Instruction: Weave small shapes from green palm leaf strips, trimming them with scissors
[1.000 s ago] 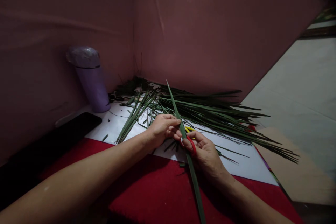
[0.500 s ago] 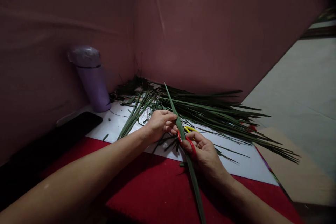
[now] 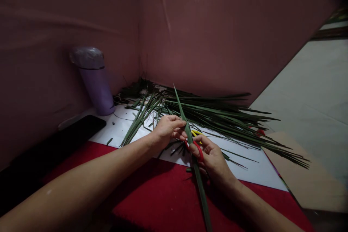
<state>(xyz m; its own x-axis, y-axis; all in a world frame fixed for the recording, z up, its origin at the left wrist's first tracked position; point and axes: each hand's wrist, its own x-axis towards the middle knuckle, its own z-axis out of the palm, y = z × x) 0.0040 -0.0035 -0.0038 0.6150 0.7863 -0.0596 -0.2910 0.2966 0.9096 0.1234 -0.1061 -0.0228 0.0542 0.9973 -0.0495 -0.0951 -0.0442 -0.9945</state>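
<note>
A long, narrow green leaf runs from a pointed tip down to the bottom of the view. My left hand is closed, pinching the leaf in its upper part between thumb and fingers. Lower down, my right hand presses its thumb on the same leaf. That hand also holds scissors by a red handle loop; their blades are hidden. A yellow loop shows just beyond the fingers, and I cannot tell whether it belongs to the scissors.
Behind my hands, a big pile of long leaves covers the white sheet; a smaller bunch lies left. A purple tumbler and a black phone are farther left. Red cloth lies in front; pink walls rise behind.
The leaf and my left hand have shifted slightly to the right. My right hand stays nearly in place, still with the scissors.
</note>
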